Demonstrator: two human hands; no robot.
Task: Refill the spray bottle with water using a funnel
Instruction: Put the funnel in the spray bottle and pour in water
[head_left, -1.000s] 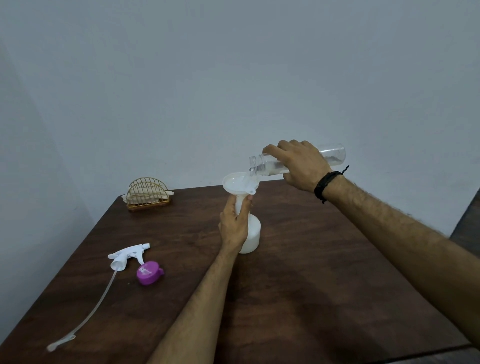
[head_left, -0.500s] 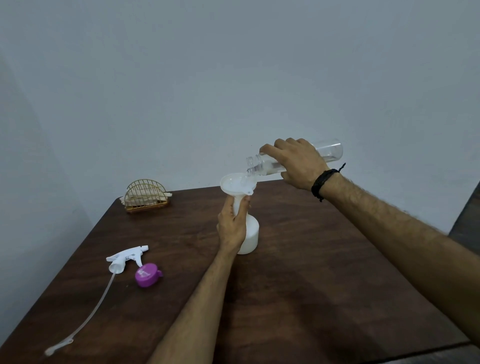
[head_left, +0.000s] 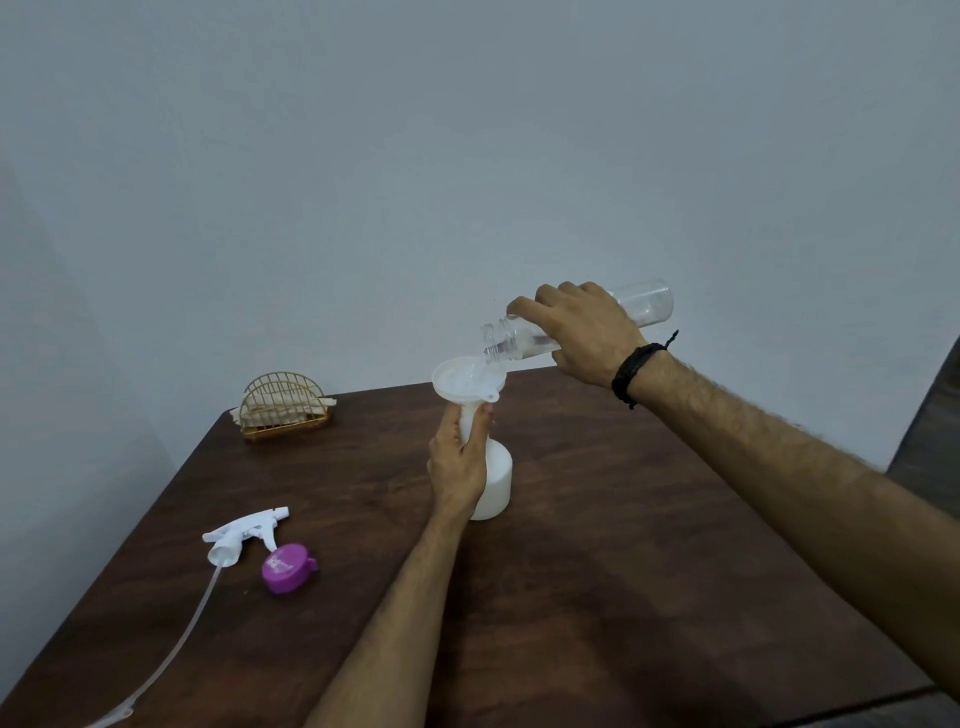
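Head view, right hand (head_left: 582, 332) tilting clear bottle (head_left: 524, 338) over funnel (head_left: 465, 384), seemingly pouring.

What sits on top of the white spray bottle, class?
A white funnel stands in the neck of the spray bottle. The left hand wraps that neck, hiding the funnel's stem and the joint.

Open tabletop (head_left: 649, 597) right of and in front of the bottle (head_left: 496, 486), bare wood out to the right edge. Left front taken up by the sprayer head (head_left: 244, 535), its tube (head_left: 176, 649) trailing toward the near left corner, and a purple cap (head_left: 288, 568) just beside the head. Back left corner blocked by a wire holder (head_left: 284, 406) near the wall. Clear strip between holder and sprayer. Above the funnel (head_left: 467, 383), crowded by the tilted clear bottle (head_left: 644, 306).
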